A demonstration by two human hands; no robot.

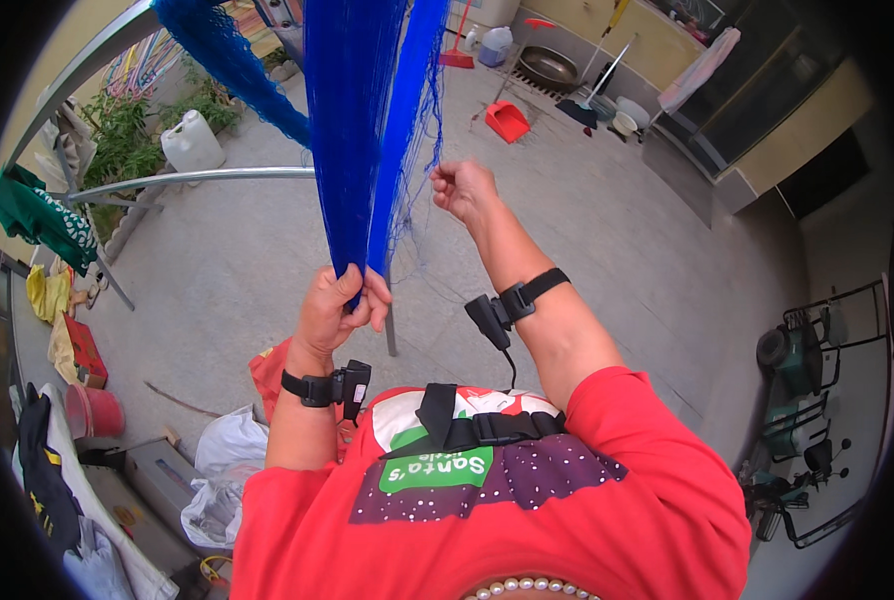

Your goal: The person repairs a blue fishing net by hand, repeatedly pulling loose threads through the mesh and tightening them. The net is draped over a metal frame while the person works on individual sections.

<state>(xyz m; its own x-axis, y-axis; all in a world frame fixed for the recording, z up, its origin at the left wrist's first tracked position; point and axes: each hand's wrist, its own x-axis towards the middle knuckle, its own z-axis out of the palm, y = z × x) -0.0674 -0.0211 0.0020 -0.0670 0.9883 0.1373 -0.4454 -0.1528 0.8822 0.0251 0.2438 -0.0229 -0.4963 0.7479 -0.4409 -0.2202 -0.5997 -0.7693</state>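
Note:
A long bundle of bright blue threads (352, 130) hangs from above and narrows to a point at its lower end. My left hand (339, 308) is closed around that end, the thumb pressed across it. To the right of the bundle, my right hand (467, 190) is raised with its fingers pinched together at the frayed edge. Fine loose blue strands (435, 125) run down to those fingertips, and thinner ones trail in the air between the two hands. Both forearms carry black straps with small black devices.
A curved metal frame (207, 175) stands at the left, with darker blue netting (229, 70) and a green cloth (42, 222) over it. Behind are a white jug (192, 142), a red dustpan (508, 122) and a large pan (548, 67). A red bucket (95, 411) sits lower left; parked scooters (802, 370) line the right.

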